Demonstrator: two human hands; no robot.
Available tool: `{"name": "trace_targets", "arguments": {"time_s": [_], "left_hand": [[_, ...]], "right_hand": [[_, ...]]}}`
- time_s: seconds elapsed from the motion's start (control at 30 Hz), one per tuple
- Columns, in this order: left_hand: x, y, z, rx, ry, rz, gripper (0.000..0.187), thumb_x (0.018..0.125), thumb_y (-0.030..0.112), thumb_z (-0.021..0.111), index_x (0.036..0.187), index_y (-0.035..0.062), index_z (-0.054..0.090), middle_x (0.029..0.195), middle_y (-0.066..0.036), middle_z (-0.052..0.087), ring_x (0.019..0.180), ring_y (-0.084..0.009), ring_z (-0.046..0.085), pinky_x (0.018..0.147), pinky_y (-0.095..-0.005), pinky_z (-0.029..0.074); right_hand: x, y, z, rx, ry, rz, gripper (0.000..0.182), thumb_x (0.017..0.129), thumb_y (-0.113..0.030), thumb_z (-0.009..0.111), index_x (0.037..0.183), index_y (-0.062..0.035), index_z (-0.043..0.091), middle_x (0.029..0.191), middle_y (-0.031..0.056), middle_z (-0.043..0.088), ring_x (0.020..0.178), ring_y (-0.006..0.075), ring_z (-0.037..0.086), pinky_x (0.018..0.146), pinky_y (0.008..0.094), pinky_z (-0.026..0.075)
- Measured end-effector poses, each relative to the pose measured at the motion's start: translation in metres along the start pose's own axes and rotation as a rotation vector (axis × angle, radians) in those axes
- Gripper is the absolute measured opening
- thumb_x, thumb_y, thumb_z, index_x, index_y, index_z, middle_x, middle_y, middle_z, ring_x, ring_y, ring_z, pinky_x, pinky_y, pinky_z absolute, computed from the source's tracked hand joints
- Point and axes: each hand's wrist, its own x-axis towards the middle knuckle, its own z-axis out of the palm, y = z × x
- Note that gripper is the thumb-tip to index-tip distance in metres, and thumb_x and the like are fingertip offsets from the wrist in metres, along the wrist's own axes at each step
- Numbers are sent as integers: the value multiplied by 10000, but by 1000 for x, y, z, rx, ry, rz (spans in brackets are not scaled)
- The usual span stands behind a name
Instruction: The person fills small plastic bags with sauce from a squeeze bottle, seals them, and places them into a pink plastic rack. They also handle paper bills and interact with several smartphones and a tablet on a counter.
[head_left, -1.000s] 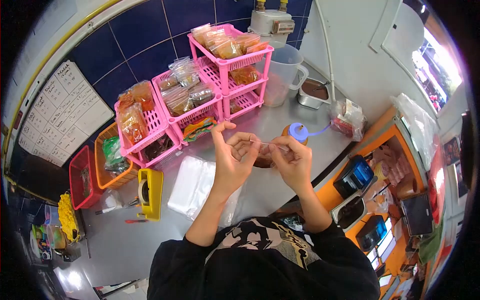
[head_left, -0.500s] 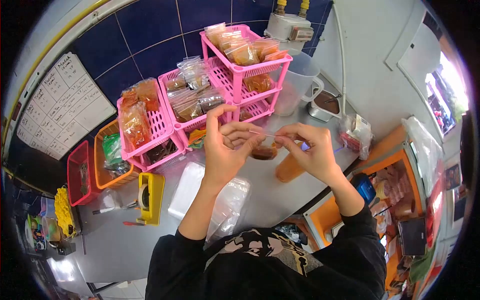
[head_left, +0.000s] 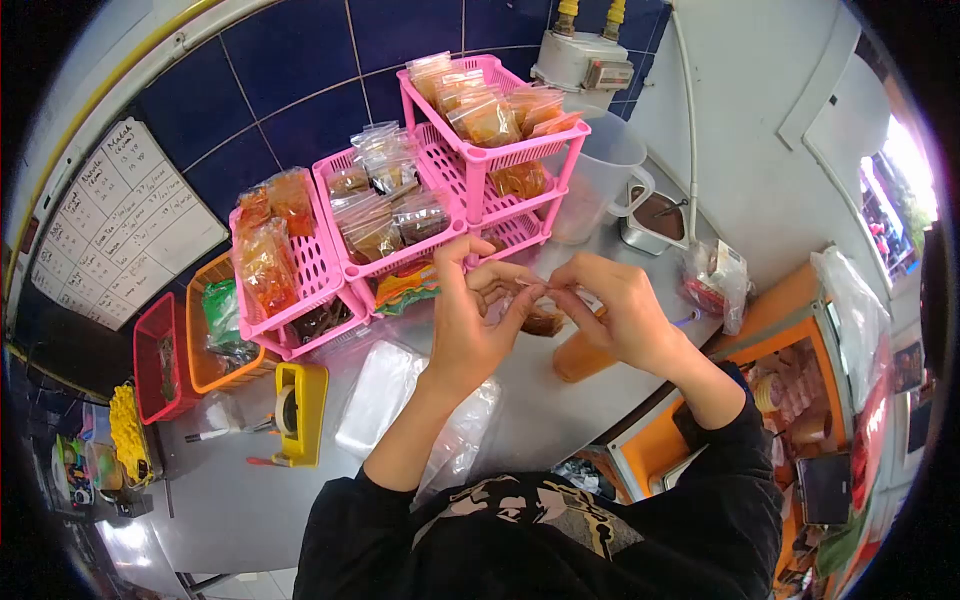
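Note:
Both my hands meet in the middle, above the steel table [head_left: 540, 410]. My left hand [head_left: 480, 310] pinches the top edge of a small zip bag between thumb and fingers, its index finger raised. My right hand [head_left: 615, 310] pinches the same edge from the other side. Brown contents show in the lower part of the zip bag [head_left: 542, 322], which hangs below my fingertips; the hands partly hide it. Just beyond it, under my right hand, stands a container of orange-brown stuff [head_left: 578, 358]. A purple handle [head_left: 690, 317] sticks out past my right wrist.
Pink racks [head_left: 478, 158] with filled zip bags stand at the back. Clear plastic bags [head_left: 385, 400] lie near my left forearm, beside a yellow tape dispenser [head_left: 312, 410]. A plastic jug [head_left: 600, 170] and a steel tin [head_left: 655, 220] stand back right; orange [head_left: 205, 375] and red baskets [head_left: 150, 365] are left.
My fingertips have come closer together along the zip bag's top edge, with the left hand shifted right. The whole view has tilted slightly.

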Motion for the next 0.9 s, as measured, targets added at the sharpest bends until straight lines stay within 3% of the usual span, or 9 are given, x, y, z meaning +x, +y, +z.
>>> {"name": "trace_targets", "arguments": {"time_s": [0.23,0.37,0.43,0.47,0.57,0.67,0.73,0.83,0.9], "left_hand": [[20,14,-7,122,66,109,395,794,-72,644,1061,31,372,778,-127,676,777,-154,659,746,-250,507],[46,23,-16,175,154,97,373,809,-36,618,1146,17,467,929,-141,688,911,-203,653,809,-284,485],[51,44,-21,610,164,397,358,802,-25,617,1146,25,530,1062,-174,652,1018,-250,616,856,-316,466],[45,63,-20,605,81,412,256,801,-50,609,1046,9,559,1084,-200,629,937,-244,634,790,-311,490],[31,80,-15,63,-222,545,119,787,-52,638,892,-2,615,1088,-225,612,851,-284,645,713,-368,516],[38,82,-18,-97,-412,572,219,791,44,692,996,38,616,1089,-236,607,857,-344,632,733,-474,500],[45,73,-7,-327,-312,773,131,855,2,578,954,-13,662,966,-187,611,828,-267,585,690,-324,514],[43,67,-8,-416,-317,715,182,874,-42,529,859,35,693,998,-199,614,854,-290,592,722,-341,533],[38,67,-8,-425,-295,696,153,871,-27,549,860,33,689,987,-201,614,850,-289,591,724,-345,535]], "right_hand": [[32,7,-7,-22,-5,-86,236,643,183,501,816,25,530,741,136,550,651,281,590,591,316,477],[89,36,-33,-121,-24,-95,140,740,123,471,825,15,500,736,119,548,654,191,599,591,300,478],[129,71,-54,-108,65,-19,71,792,54,508,842,5,493,745,142,565,676,231,616,602,322,480],[151,93,-62,-39,123,83,77,796,15,551,843,-3,494,741,178,563,693,301,631,607,351,477],[217,164,-71,34,244,97,47,828,22,512,850,-2,479,690,160,548,667,219,632,600,318,477],[263,236,-57,-64,207,-140,75,822,4,528,854,-6,462,671,160,523,601,212,571,570,314,451],[277,276,-40,-203,-85,-41,132,797,-16,562,859,-6,446,696,172,519,598,226,512,568,338,421],[275,297,-15,-234,-381,-64,194,691,132,463,808,-18,428,694,24,486,681,107,415,619,273,430],[270,294,-14,-215,-508,-20,186,684,121,479,806,-17,450,680,18,486,679,112,423,607,281,412]]}}
